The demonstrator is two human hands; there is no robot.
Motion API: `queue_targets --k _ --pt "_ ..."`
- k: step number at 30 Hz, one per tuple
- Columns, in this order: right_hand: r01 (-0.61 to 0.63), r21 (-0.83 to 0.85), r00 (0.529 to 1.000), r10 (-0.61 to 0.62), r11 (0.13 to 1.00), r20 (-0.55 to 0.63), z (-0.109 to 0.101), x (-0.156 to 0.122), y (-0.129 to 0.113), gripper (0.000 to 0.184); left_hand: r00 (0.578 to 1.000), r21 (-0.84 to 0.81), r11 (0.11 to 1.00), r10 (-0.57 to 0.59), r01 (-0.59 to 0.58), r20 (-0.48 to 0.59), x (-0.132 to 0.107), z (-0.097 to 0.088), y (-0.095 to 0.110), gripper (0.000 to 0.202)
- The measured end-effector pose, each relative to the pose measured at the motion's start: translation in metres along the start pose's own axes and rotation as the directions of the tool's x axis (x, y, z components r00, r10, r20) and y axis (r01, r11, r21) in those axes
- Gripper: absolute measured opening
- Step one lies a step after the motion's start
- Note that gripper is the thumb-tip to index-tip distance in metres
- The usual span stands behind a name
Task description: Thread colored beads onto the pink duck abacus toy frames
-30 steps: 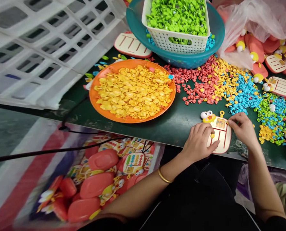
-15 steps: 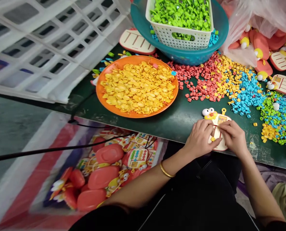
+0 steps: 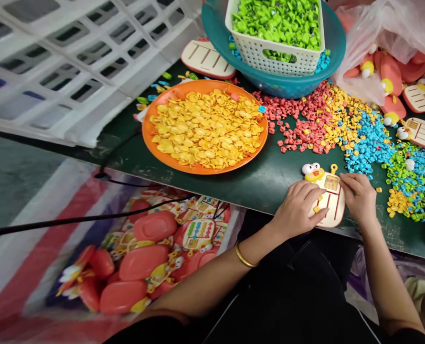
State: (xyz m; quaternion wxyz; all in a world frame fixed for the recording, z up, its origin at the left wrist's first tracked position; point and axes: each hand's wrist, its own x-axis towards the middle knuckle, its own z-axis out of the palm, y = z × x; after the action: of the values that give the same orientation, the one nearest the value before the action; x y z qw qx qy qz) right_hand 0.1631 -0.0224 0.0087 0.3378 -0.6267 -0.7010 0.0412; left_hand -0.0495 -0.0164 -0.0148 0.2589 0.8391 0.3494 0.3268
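Observation:
A cream toy board [image 3: 331, 210] with a red rim, dark red slots and a yellow duck-like head with bulging white eyes lies face up near the table's front edge. My left hand [image 3: 298, 209] grips its left side, fingers curled over the face and thumb apart. Small yellow pieces [image 3: 316, 209] show by those fingertips; whether they are fitted into slots I cannot tell. At the board's upper right edge is my right hand [image 3: 361, 198], thumb and forefinger closed together. Whatever is in that pinch is hidden.
An orange plate [image 3: 151, 148] holds yellow pieces. Behind it, a white basket [image 3: 248, 48] of green pieces sits in a blue basin [image 3: 270, 86]. Red, yellow, blue and green beads [image 3: 368, 143] cover the right side. A white crate [image 3: 101, 91] stands left; below lie red toys [image 3: 144, 260].
My right hand has moved right, from the middle of the board to its upper right edge, uncovering the slots. My left hand stays on the board. The view has shifted slightly.

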Motion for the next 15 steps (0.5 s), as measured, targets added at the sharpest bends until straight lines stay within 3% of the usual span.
queue_targets --k 4,9,12,15 --pt "0.004 0.045 0.999 -0.006 0.999 0.047 -0.002 -0.03 -0.003 0.025 0.998 -0.019 0.998 -0.056 0.055 -0.01 0.002 0.001 0.001 0.037" --pt "-0.002 0.065 0.996 -0.004 0.998 0.089 0.0 -0.041 -0.022 0.029 0.996 -0.005 0.997 -0.082 0.083 0.042 0.005 0.0 0.003 0.036" --pt "0.063 0.114 0.991 -0.076 0.991 0.11 0.003 -0.024 -0.027 0.032 0.995 0.019 0.996 -0.088 0.087 0.049 0.005 0.0 0.002 0.038" --pt "0.008 0.002 0.999 -0.008 1.0 0.052 0.007 0.016 -0.009 0.025 0.994 0.065 0.993 -0.099 0.096 0.047 0.003 0.0 0.003 0.041"
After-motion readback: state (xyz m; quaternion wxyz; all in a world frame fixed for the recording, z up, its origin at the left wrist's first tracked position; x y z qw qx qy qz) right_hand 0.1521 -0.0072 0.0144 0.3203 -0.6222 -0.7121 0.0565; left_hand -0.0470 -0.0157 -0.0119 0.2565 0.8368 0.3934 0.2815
